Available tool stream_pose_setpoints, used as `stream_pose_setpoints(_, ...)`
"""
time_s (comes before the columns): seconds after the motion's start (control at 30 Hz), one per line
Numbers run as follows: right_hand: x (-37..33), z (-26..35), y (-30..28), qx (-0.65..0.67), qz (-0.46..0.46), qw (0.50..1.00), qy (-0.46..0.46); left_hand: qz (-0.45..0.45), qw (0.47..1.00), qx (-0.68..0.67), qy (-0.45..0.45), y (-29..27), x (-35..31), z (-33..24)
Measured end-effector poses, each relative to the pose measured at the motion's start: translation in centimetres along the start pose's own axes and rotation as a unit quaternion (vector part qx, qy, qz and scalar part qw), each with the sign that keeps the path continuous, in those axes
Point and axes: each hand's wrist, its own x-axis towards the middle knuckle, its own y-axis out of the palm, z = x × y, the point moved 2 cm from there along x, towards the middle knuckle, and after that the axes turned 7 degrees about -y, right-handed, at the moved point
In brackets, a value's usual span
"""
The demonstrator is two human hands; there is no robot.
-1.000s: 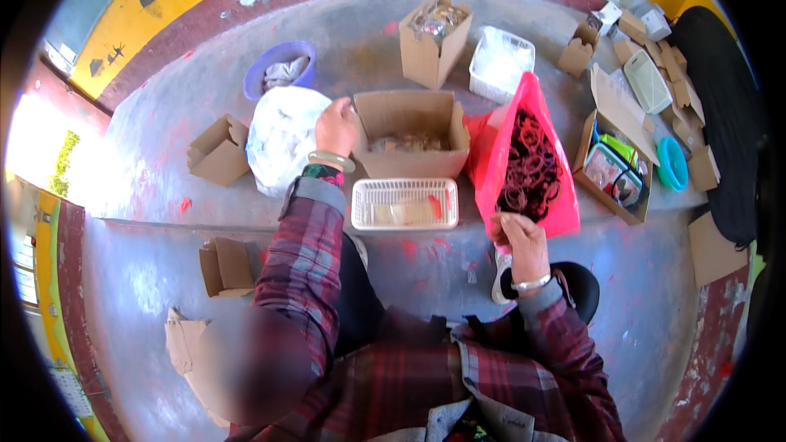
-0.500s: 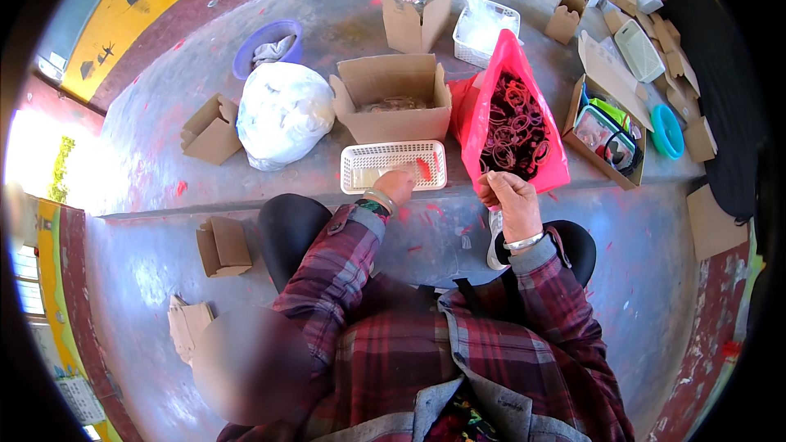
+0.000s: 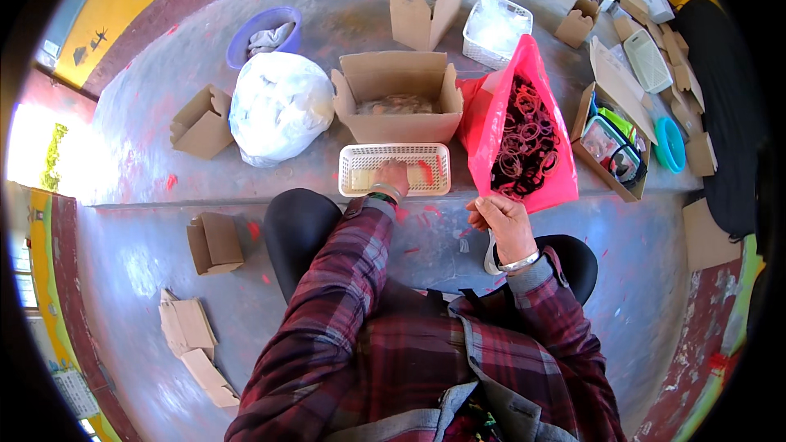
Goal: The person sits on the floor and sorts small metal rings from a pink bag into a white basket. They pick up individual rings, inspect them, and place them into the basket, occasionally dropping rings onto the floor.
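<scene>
My left hand point(image 3: 391, 173) reaches over the front rim into a shallow white plastic basket point(image 3: 347, 150). Its fingers point down inside and their tips are hidden. Red pieces point(image 3: 426, 172) lie in the basket to the right of that hand. My right hand point(image 3: 506, 226) is closed in a pinch just in front of a bright pink plastic bag point(image 3: 558, 188); whatever the fingertips hold, if anything, is too small to make out. Many dark and pinkish-red rings point(image 3: 524, 135), like hair ties or bangles, fill the open bag.
Behind the basket stands an open cardboard box point(image 3: 397, 127) with clear-wrapped contents. A stuffed white plastic bag point(image 3: 281, 110) and a purple basin point(image 3: 241, 45) are at left. On the right are a box of odds and ends point(image 3: 622, 176) and a turquoise basin point(image 3: 670, 146). A step edge point(image 3: 164, 203) crosses before my knees.
My left hand has moved further into the white basket, slightly leftward. My right hand has come a little nearer to me, still pinched. The whole view has shifted slightly.
</scene>
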Motion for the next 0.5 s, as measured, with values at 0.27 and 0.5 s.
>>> stream_pose_setpoints(0.27, 0.2, -0.1, 0.4, 0.000, 0.020, 1.000, 0.024, -0.057, 0.998, 0.002, -0.003, -1.9, -0.1, -1.8)
stream_pose_setpoints(0.5, 0.0, -0.1, 0.3, 0.003, 0.021, 0.999, 0.027, -0.011, 0.999, 0.012, 0.041, -2.6, -0.6, -2.3)
